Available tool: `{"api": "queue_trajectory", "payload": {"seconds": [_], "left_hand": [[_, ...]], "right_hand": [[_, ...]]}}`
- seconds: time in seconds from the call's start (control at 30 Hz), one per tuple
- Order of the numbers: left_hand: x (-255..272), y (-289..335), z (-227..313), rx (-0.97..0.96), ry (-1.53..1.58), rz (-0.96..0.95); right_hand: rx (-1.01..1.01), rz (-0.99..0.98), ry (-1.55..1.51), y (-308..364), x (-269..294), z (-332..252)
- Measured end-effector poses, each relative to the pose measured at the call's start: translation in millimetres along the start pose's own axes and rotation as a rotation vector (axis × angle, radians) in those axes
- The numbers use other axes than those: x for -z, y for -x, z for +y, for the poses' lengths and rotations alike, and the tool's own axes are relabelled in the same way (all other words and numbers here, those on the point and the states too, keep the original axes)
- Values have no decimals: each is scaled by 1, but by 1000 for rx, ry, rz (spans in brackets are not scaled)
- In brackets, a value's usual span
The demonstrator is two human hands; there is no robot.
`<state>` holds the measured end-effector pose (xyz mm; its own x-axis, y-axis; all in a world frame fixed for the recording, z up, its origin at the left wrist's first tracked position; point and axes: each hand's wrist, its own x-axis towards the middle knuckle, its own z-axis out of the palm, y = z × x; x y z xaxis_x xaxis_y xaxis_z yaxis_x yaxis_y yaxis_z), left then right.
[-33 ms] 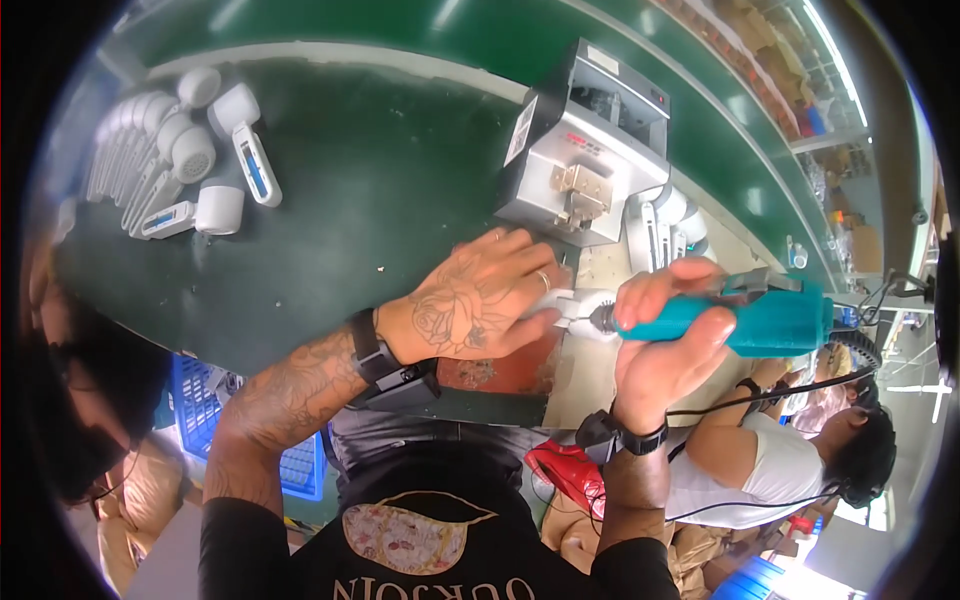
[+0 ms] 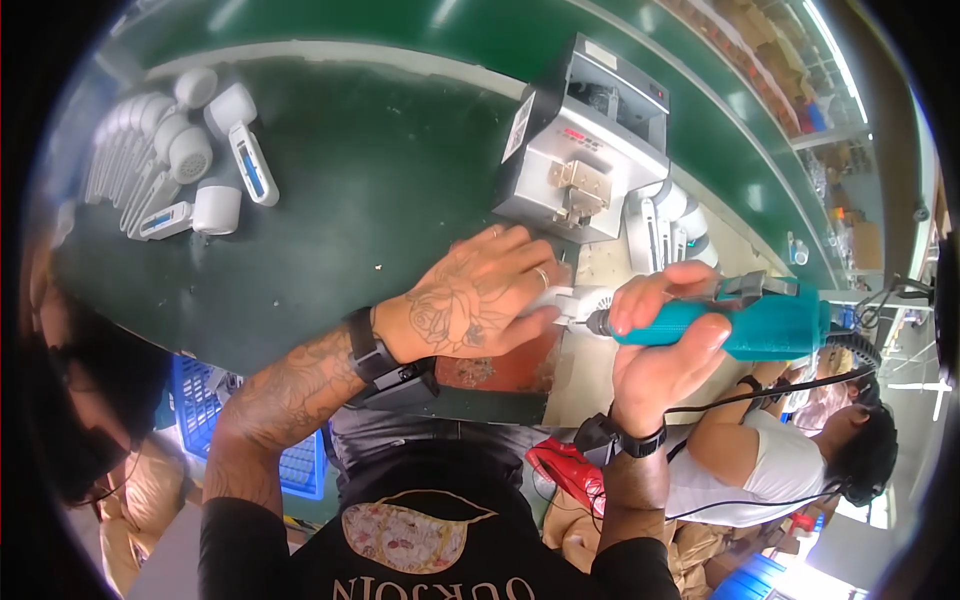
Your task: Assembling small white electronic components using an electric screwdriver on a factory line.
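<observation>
A silver-and-black, box-shaped metal machine (image 2: pixel 545 165) with a brass-coloured metal fixture (image 2: pixel 582 190) on its front face stands on the dark green, smooth worktop (image 2: pixel 350 200). On the person's side of the machine, just below its front, is a white plastic handheld device (image 2: pixel 572 302) with a round end. The left hand (image 2: pixel 480 295), tattooed and ringed, has its fingers closed around the device's left part, to the near-left of the machine. The right hand (image 2: pixel 665 335), to the near-right of the machine, is wrapped around a teal, cylindrical electric screwdriver (image 2: pixel 770 325) with a black cable. The tool lies nearly level, its dark tip pointing left at the device's round end; whether the tip sits in a screw is too small to tell.

Directly right of the machine, close beside it, stands a small row of white plastic devices (image 2: pixel 668 222). Well to the machine's left lies a larger cluster of white, round-headed devices (image 2: pixel 180 150), some showing blue strips on their handles. A worn reddish-brown flat patch (image 2: pixel 490 372) lies nearer the person than the machine, below the left hand.
</observation>
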<state>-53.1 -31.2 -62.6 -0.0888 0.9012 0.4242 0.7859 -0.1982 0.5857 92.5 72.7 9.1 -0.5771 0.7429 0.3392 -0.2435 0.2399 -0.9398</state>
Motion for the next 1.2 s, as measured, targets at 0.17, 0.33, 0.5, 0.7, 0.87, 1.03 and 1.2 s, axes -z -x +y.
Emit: {"api": "queue_trajectory", "payload": {"seconds": [0.17,0.33,0.5,0.7,0.87,1.03,1.2], "left_hand": [[-1,0,2,18,12,-25],[-3,0,2,7,28,20],[2,-4,0,25,0,-21],[7,-11,14,-61,-18,104],[2,6,18,-39,4,-41],[8,41,42,-185,-60,81],[48,56,46,557,-146,208]], "right_hand": [[-24,47,17,9,1,5],[-20,64,22,12,0,16],[1,0,-103,12,-3,20],[-95,-18,-384,24,18,28],[-3,25,-192,27,6,24],[72,193,-625,39,22,-15],[199,487,-488,58,58,-24]]}}
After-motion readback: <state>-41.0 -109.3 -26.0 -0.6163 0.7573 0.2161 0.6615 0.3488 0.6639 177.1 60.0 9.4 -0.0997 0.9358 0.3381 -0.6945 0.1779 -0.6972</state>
